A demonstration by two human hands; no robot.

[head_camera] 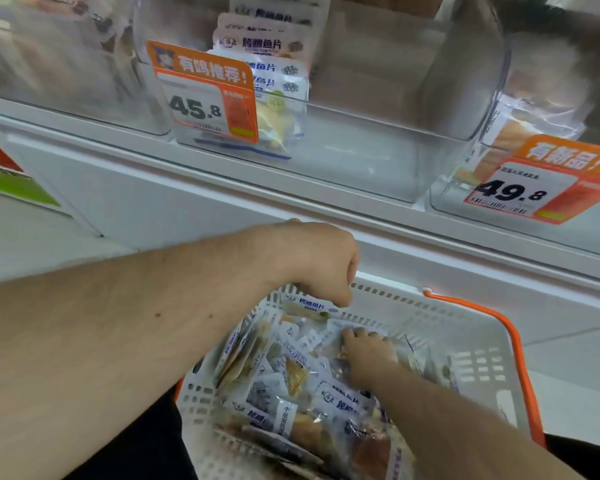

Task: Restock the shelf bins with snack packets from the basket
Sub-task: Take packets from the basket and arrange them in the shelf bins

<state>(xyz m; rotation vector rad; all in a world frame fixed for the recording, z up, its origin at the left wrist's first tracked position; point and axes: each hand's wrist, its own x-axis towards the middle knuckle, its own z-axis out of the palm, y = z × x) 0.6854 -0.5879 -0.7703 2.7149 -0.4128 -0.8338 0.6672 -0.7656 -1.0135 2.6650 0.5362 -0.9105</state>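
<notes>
A white slotted basket [478, 344] with an orange handle sits low in view, holding several white-and-blue snack packets [291, 375]. My left hand [321, 261] hovers over the basket's far left corner, fingers curled down and pinching the top edge of one snack packet [307, 306]. My right hand [366, 351] reaches into the middle of the basket, fingers spread and pressing on the packets. Above, a clear shelf bin [361, 150] holds a row of the same packets [267, 46] at its left side, behind an orange 45.8 price tag [205, 95].
A second clear bin [541, 109] at the right holds wrapped goods behind a 49.8 tag [530, 188]. Another clear bin [66, 64] stands at the left. A white shelf ledge [222, 188] runs between bins and basket. The right part of the basket shows bare floor.
</notes>
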